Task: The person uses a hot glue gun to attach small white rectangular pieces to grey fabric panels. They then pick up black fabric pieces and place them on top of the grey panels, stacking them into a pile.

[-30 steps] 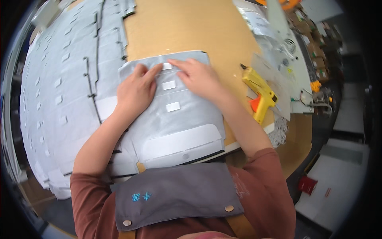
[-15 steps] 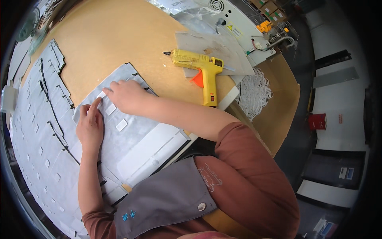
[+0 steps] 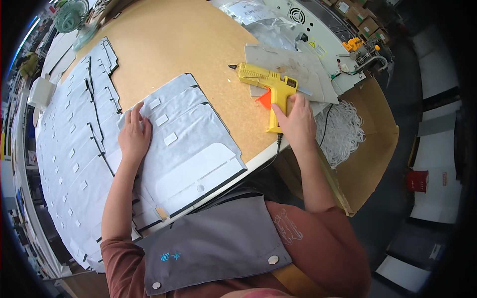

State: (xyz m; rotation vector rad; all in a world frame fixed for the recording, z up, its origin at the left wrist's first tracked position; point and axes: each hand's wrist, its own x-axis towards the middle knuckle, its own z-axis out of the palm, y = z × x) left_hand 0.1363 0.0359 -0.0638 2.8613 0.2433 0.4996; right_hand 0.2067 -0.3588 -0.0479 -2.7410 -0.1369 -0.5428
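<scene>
A yellow hot glue gun (image 3: 278,94) with an orange trigger and a black nozzle lies on its side at the table's right. My right hand (image 3: 300,121) has its thumb and fingers around the handle. On a pale grey fabric panel (image 3: 184,111) with dark edges, my left hand (image 3: 133,136) rests near the left edge with fingers lowered and partly apart, holding nothing. Beside that hand, a short row of small white rectangular pads (image 3: 170,138) is stuck to the panel. A larger white patch (image 3: 196,171) covers the panel's near part.
More fabric panels (image 3: 69,164) with white pads spread across the left. Cardboard sheets (image 3: 298,64) lie behind the glue gun. An open carton (image 3: 380,129) of white cords (image 3: 343,134) stands off the right edge. A machine (image 3: 365,54) and a small fan (image 3: 72,17) stand farther back.
My right hand has left the panel and moved right to the glue gun's handle. My left hand stays on the panel. The view has shifted, showing more on the left.
</scene>
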